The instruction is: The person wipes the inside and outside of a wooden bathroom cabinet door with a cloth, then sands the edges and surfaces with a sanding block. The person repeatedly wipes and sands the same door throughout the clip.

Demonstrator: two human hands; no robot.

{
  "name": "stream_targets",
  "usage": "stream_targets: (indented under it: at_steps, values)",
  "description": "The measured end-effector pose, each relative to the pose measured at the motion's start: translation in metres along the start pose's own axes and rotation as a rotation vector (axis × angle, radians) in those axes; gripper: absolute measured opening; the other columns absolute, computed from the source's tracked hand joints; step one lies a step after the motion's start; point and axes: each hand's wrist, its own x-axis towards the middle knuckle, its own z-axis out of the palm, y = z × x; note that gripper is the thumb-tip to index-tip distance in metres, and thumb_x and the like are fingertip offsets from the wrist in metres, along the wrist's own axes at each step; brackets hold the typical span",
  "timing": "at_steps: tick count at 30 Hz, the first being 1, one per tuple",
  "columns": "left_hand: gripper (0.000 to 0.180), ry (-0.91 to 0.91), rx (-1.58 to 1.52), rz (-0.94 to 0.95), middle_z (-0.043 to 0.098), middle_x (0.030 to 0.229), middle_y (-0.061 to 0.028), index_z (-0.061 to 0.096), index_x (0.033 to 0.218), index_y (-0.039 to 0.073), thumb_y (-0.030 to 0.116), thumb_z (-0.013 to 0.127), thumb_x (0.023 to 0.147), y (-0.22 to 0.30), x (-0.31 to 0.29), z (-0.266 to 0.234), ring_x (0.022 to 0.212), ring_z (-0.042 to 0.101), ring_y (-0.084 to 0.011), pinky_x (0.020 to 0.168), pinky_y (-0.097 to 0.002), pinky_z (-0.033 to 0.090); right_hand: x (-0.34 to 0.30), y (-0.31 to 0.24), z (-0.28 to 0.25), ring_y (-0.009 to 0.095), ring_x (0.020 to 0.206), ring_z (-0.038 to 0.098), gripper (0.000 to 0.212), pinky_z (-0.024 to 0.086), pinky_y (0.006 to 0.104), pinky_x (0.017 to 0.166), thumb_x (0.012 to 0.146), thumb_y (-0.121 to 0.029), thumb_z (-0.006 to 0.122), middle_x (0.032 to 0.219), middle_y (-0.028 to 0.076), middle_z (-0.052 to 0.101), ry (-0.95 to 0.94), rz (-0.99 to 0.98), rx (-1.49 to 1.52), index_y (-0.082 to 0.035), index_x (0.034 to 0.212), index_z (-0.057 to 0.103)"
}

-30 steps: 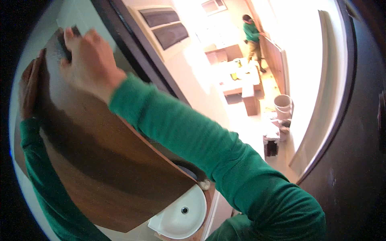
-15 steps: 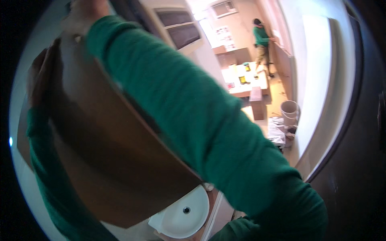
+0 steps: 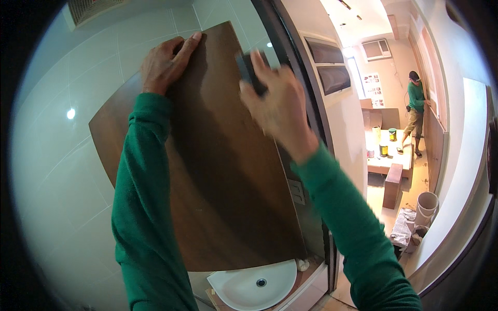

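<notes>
Mostly, the brown panel extends below both hands (left gripping its edge).

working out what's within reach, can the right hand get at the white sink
Probably yes: the white sink shows below the brown board with its basin open, and nothing seems to stop a downward reach, though the right hand holds a dark block.
</notes>
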Motion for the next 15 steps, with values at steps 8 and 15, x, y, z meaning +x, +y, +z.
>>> stream_targets:
  at_steps: [8, 15]
  values:
    - [0.071, -0.006, -0.120, 0.087, 0.073, 0.083, -0.0132, 0.077, 0.095, 0.011, 0.075, 0.047, 0.092, -0.009, 0.015, 0.013, 0.081, 0.070, -0.0295, 0.077, -0.0442, 0.052, 0.138, -0.011, -0.001, 0.038, 0.093, 0.073, 0.060, 0.056, 0.0421, 0.087, 0.088, -0.030, 0.066, 0.095, 0.030, 0.071, -0.171, 0.116, 0.145, 0.003, 0.138, 0.058]
    - [0.073, -0.008, 0.005, 0.052, 0.076, 0.097, -0.0131, 0.078, 0.110, 0.018, 0.080, 0.045, 0.090, -0.019, 0.010, 0.005, 0.093, 0.072, -0.0322, 0.086, -0.0452, 0.053, -0.044, 0.002, -0.021, 0.038, 0.081, 0.067, 0.064, 0.056, 0.0441, 0.076, 0.082, -0.027, 0.075, 0.088, 0.027, 0.063, -0.052, 0.014, 0.036, -0.004, 0.139, 0.060]
